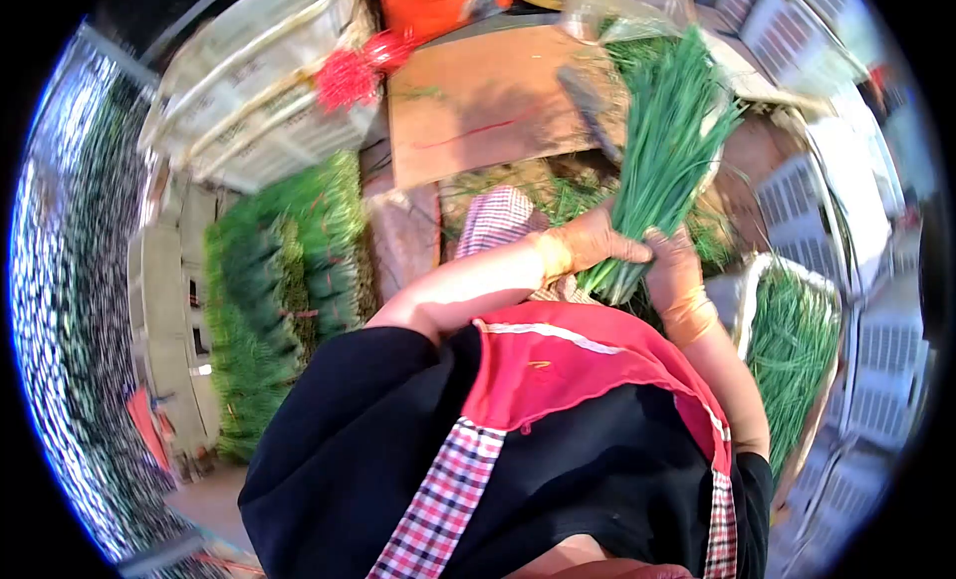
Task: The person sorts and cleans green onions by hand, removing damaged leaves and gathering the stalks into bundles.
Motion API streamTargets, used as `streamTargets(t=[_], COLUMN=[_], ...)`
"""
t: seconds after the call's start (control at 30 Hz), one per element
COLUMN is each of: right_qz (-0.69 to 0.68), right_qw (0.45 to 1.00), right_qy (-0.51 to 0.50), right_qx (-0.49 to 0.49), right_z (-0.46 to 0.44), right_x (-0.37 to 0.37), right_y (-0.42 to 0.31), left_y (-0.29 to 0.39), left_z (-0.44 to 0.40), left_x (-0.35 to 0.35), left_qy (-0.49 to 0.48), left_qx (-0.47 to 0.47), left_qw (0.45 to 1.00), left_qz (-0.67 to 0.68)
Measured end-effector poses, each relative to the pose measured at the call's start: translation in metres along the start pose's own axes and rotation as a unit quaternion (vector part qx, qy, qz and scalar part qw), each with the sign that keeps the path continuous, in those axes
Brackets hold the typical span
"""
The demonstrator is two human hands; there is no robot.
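A thick bunch of long green chives (667,131) is held up in front of my apron, its leafy tips pointing away from me and its pale cut ends near my body. My left hand (588,242) is wrapped round the lower stems from the left, thumb across them. On the other side my right hand (674,275) closes on the same stems, its fingertips near the left thumb. Both hands appear to wear thin tan gloves. Behind the bunch lies a brown board (498,106) with a dark, flat, blade-like object (588,106) at its right edge.
Tied green bundles (289,290) are stacked at my left. A crate of loose chives (792,355) stands at my right. Pink-red ties (349,78) hang beside white sacks (269,81). White plastic crates (797,206) line the right side. Loose stalks (573,201) lie below the board.
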State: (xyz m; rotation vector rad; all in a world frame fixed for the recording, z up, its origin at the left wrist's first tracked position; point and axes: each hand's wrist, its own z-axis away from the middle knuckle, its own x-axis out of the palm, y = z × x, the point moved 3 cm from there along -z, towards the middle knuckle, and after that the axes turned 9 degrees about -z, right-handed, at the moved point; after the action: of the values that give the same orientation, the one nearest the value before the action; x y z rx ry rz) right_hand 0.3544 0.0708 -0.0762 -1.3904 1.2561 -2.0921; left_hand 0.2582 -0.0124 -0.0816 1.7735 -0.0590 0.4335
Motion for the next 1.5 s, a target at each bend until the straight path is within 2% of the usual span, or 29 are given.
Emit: streamTargets(t=[0.03, 0.1, 0.13, 0.17, 0.2, 0.27, 0.3, 0.37, 0.47, 0.5, 0.53, 0.6, 0.67, 0.73, 0.8, 0.83, 0.87, 0.9, 0.97, 1.0, 1.03, 1.07, 1.13, 1.2, 1.27, 1.33, 1.4, 1.47, 1.5], right_qz=[0.091, 0.185, 0.119, 0.249, 0.376, 0.368, 0.364, 0.355, 0.411, 0.379, 0.338, 0.358, 0.544, 0.558, 0.533, 0.571, 0.571, 0.631, 0.722, 0.722, 0.713, 0.7, 0.681, 0.648, 0.649, 0.697, 0.742, 0.692, 0.674], right_qw=[0.995, 0.98, 0.99, 0.961, 0.913, 0.92, 0.923, 0.927, 0.901, 0.911, 0.923, 0.913, 0.82, 0.807, 0.823, 0.794, 0.794, 0.736, 0.617, 0.618, 0.651, 0.681, 0.701, 0.746, 0.747, 0.699, 0.644, 0.693, 0.714], right_qy=[-0.035, -0.075, -0.078, -0.119, -0.157, -0.131, -0.12, -0.113, -0.137, -0.156, -0.175, -0.191, -0.176, -0.182, -0.191, -0.206, -0.206, -0.243, -0.311, -0.31, -0.26, -0.209, -0.21, -0.157, -0.144, -0.159, -0.174, -0.154, -0.161], right_qx=[-0.019, -0.015, 0.015, -0.005, -0.023, 0.013, 0.028, 0.047, 0.035, 0.048, 0.065, 0.049, 0.027, 0.065, 0.043, 0.024, 0.024, 0.016, -0.035, -0.038, 0.006, 0.049, 0.013, 0.006, -0.001, 0.014, -0.066, -0.127, -0.102], right_z=[-0.019, -0.067, -0.099, -0.119, -0.137, -0.178, -0.195, -0.23, -0.282, -0.295, -0.298, -0.312, -0.327, -0.324, -0.325, -0.325, -0.33, -0.333, -0.334, -0.328, -0.316, -0.309, -0.308, -0.303, -0.297, -0.298, -0.31, -0.323, -0.339], right_x=[0.003, 0.01, 0.014, 0.036, 0.065, 0.093, 0.102, 0.118, 0.12, 0.117, 0.119, 0.113, 0.103, 0.091, 0.074, 0.076, 0.078, 0.08, 0.085, 0.085, 0.088, 0.09, 0.07, 0.057, 0.069, 0.079, 0.07, 0.058, 0.038], right_y=[-0.006, -0.009, 0.001, -0.005, -0.011, 0.013, 0.026, 0.059, 0.11, 0.125, 0.137, 0.148, 0.167, 0.167, 0.171, 0.162, 0.154, 0.147, 0.145, 0.146, 0.144, 0.141, 0.16, 0.167, 0.155, 0.148, 0.141, 0.123, 0.113], left_y=[0.006, 0.023, 0.033, 0.041, 0.036, 0.056, 0.051, 0.032, -0.007, -0.024, -0.025, -0.029, -0.051, -0.064, -0.057, -0.05, -0.047, -0.059, -0.061, -0.061, -0.064, -0.059, -0.064, -0.06, -0.055, -0.053, -0.056, -0.058, -0.059], left_z=[-0.008, -0.021, -0.026, -0.027, -0.031, -0.019, -0.019, -0.009, -0.005, -0.009, -0.003, 0.0, 0.0, 0.002, 0.005, 0.006, 0.005, 0.006, 0.007, 0.007, 0.005, 0.003, -0.002, -0.005, -0.006, -0.004, -0.003, 0.001, 0.001], left_x=[-0.012, -0.049, -0.068, -0.086, -0.115, -0.159, -0.177, -0.227, -0.288, -0.307, -0.31, -0.317, -0.328, -0.321, -0.316, -0.311, -0.31, -0.318, -0.321, -0.321, -0.321, -0.319, -0.322, -0.323, -0.321, -0.323, -0.323, -0.321, -0.322], left_qy=[0.012, 0.057, 0.09, 0.118, 0.151, 0.234, 0.239, 0.378, 0.429, 0.437, 0.441, 0.478, 0.558, 0.555, 0.543, 0.543, 0.541, 0.541, 0.525, 0.507, 0.493, 0.47, 0.447, 0.422, 0.396, 0.39, 0.391, 0.429, 0.434], left_qx=[0.012, 0.012, -0.002, -0.004, 0.009, -0.08, -0.084, -0.135, -0.129, -0.095, -0.105, -0.163, -0.176, -0.15, -0.161, -0.151, -0.139, -0.147, -0.128, -0.11, -0.102, -0.092, -0.043, -0.06, -0.079, -0.103, -0.085, -0.114, -0.1], left_qw=[1.0, 0.997, 0.994, 0.991, 0.981, 0.944, 0.945, 0.884, 0.868, 0.868, 0.865, 0.78, 0.705, 0.703, 0.709, 0.743, 0.773, 0.751, 0.747, 0.743, 0.731, 0.747, 0.735, 0.756, 0.776, 0.787, 0.788, 0.762, 0.763], left_qz=[-0.008, -0.041, -0.067, -0.064, -0.121, -0.218, -0.208, -0.239, -0.215, -0.214, -0.214, -0.369, -0.4, -0.419, -0.421, -0.361, -0.301, -0.349, -0.387, -0.423, -0.461, -0.46, -0.509, -0.498, -0.484, -0.467, -0.467, -0.471, -0.47])
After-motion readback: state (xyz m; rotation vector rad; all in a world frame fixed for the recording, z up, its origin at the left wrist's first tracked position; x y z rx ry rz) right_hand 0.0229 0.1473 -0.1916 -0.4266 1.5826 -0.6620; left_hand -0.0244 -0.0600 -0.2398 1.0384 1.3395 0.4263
